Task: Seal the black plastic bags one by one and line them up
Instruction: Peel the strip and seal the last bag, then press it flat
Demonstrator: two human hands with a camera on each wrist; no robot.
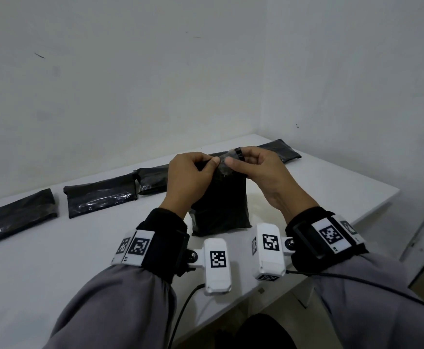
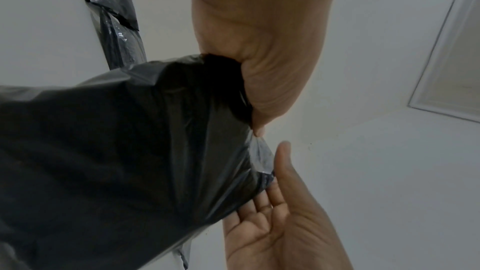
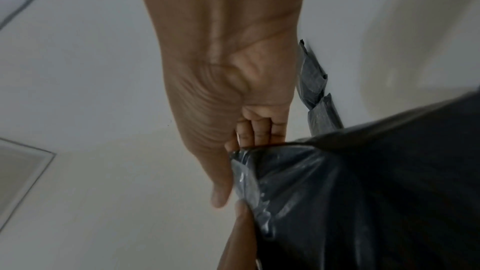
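Both hands, left hand (image 1: 189, 177) and right hand (image 1: 261, 172), pinch black bag (image 1: 221, 205)'s top edge.

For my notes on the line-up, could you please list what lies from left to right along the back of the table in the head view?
Flat black plastic bag at the left edge → second flat black plastic bag → third black plastic bag, partly behind the left hand → the upright black plastic bag both hands hold → long black plastic bag at the far right.

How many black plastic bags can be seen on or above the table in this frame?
5. One bag held upright by the left hand and right hand; four lie along the wall: far left, next, one partly hidden behind the hands, far right. More may be hidden.
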